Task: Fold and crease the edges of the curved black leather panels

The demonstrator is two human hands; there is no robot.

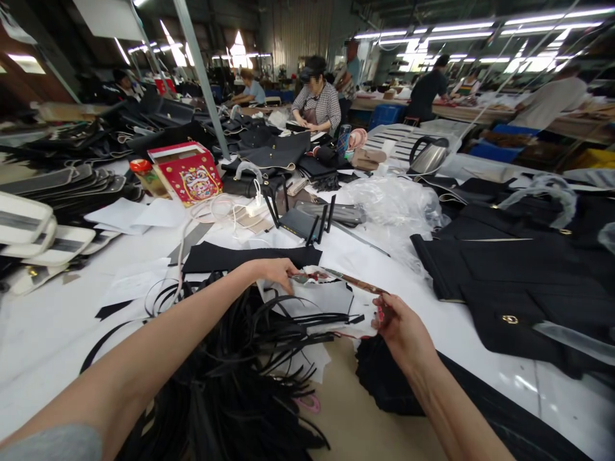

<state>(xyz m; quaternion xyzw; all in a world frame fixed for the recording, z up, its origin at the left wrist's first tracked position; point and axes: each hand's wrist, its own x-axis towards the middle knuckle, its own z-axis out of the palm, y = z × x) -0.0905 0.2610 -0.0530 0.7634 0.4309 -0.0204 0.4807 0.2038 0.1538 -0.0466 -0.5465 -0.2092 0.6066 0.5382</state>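
Note:
My left hand (pixel 280 274) is closed on the left edge of a torn printed sheet (pixel 368 320), white on the side facing me with coloured print along its edges. At the opposite edge, my right hand (pixel 401 326) pinches the same sheet between thumb and fingers. It stretches between both hands just above the table; whether it is paper or plastic, I cannot tell. Narrow black strips (pixel 230 378) lie in a large tangled bundle below my left arm, with several ends reaching across in front of the sheet. Black material with a jagged edge (pixel 389 378) lies under my right wrist.
Beyond my hands stands a black router (pixel 300 224) with upright antennas, beside white cables (pixel 211 208) and a red box (pixel 187 173). Clear plastic wrap (pixel 398 211) and a kettle (pixel 427 155) are behind. Black bag pieces (pixel 542 282) cover the right side. A person (pixel 317 102) works opposite.

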